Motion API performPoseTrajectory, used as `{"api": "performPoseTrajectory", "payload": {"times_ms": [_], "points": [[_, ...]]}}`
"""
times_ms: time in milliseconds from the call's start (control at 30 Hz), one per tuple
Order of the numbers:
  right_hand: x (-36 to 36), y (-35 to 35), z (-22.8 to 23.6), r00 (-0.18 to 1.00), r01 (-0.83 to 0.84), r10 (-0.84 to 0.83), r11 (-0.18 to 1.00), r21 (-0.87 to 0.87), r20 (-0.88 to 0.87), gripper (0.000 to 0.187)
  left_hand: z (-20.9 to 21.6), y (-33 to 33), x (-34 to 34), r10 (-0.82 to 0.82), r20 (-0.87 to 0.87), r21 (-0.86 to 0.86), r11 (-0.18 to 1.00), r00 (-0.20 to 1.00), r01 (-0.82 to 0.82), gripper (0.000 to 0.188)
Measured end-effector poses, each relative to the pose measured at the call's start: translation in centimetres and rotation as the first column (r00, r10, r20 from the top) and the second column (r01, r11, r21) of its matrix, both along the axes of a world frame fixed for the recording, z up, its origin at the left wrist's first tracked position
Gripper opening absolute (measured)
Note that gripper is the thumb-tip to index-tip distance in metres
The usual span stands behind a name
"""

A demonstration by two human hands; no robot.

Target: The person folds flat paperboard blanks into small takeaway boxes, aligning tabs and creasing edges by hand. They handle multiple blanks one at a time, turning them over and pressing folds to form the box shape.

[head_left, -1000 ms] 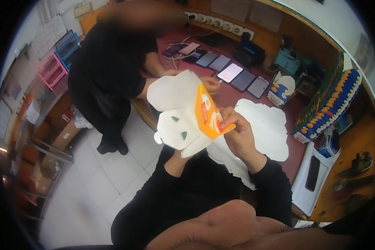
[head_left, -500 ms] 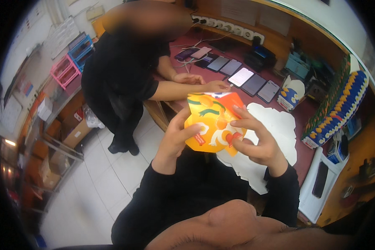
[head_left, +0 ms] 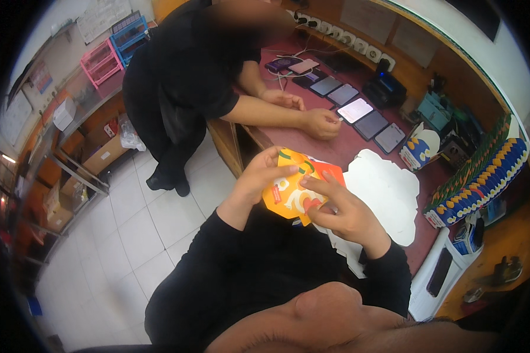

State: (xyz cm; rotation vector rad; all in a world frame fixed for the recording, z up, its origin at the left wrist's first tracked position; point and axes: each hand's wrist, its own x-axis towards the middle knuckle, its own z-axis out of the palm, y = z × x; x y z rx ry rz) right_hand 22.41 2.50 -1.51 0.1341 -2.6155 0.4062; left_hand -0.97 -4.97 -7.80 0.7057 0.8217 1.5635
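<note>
A yellow-orange printed paperboard food carton (head_left: pixel 284 193), with egg pictures and a red-orange flap at its right, is held up before me over the near edge of the table. My left hand (head_left: pixel 252 189) grips its left side, thumb lying across the printed face. From the right, my right hand (head_left: pixel 348 215) closes on the carton, its index finger pressing the printed front and the thumb at the lower edge. Just beyond my right hand, flat white carton blanks (head_left: pixel 386 191) lie overlapping on the dark red tabletop (head_left: pixel 265 132).
Several phones (head_left: pixel 371 126) lie in a row along the table's back. A small blue-and-white carton (head_left: pixel 417 150) stands near long rows of nested cartons (head_left: pixel 483 185) at the right. Across the table corner, a co-worker's hand (head_left: pixel 323 124) touches a cable by a lit phone.
Both hands and the carton sit slightly lower in the picture. My right index finger has come further over the carton's printed face. The whole view has shifted a little.
</note>
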Motion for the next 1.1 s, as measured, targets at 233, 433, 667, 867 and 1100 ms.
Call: {"api": "performPoseTrajectory", "payload": {"times_ms": [233,433,667,867,1100], "points": [[-0.8,-0.1,-1.2,0.991,0.004,0.002,0.999,-0.041,0.136,0.023,-2.3,-0.4,-1.0,0.037,-0.299,0.075,0.997,0.953,-0.015,0.059],[-1.2,-0.3,-1.5,0.981,-0.043,0.046,0.999,-0.017,0.187,0.015,-3.8,0.1,-1.2,-0.010,-0.262,-0.021,1.000,0.965,0.004,0.064],[-0.9,-0.5,-0.8,0.977,-0.084,0.082,0.996,0.004,0.197,0.015,-2.0,0.3,-2.0,-0.072,-0.208,0.003,0.997,0.976,0.074,0.056],[-0.3,-2.1,0.1,0.996,-0.035,0.003,0.938,0.345,0.095,0.012,1.4,-2.0,-1.8,0.046,-0.352,0.038,0.999,0.935,-0.035,0.048],[0.7,-2.9,1.5,0.998,-0.042,0.058,0.920,0.389,-0.028,0.011,4.8,-4.7,0.5,0.272,-0.283,0.288,0.939,0.920,-0.190,0.050]]}}
